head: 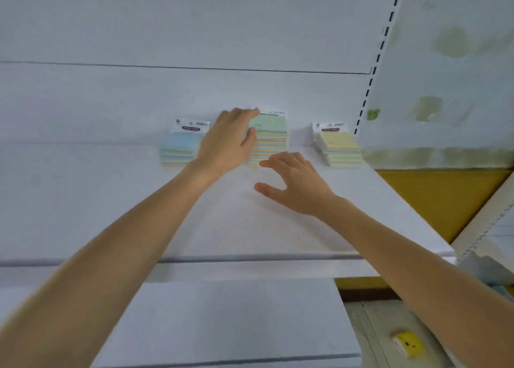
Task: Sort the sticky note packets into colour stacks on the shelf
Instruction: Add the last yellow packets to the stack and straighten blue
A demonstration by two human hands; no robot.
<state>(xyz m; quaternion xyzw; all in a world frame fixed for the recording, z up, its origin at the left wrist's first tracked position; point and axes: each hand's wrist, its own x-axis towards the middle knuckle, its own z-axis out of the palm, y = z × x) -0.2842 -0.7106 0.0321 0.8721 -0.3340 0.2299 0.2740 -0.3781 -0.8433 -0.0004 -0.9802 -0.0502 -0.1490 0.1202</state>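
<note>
Three stacks of sticky note packets stand at the back of the white shelf point(278, 228). The blue-topped stack point(179, 149) is on the left, the green-topped stack point(271, 137) in the middle, the yellow-topped stack point(340, 149) on the right. My left hand point(228, 142) rests against the left side of the green stack, its fingers reaching over the top packet's far edge and its thumb on the side. My right hand point(294, 182) hovers open just in front of the green stack, fingers spread, holding nothing. The left hand hides part of the blue stack's right edge.
The shelf's back panel rises behind the stacks. A slotted upright point(372, 70) runs along the right end. A lower shelf point(222, 320) lies below. A yellow object point(407, 344) sits on the floor at the lower right. A stained wall point(450, 75) stands beyond.
</note>
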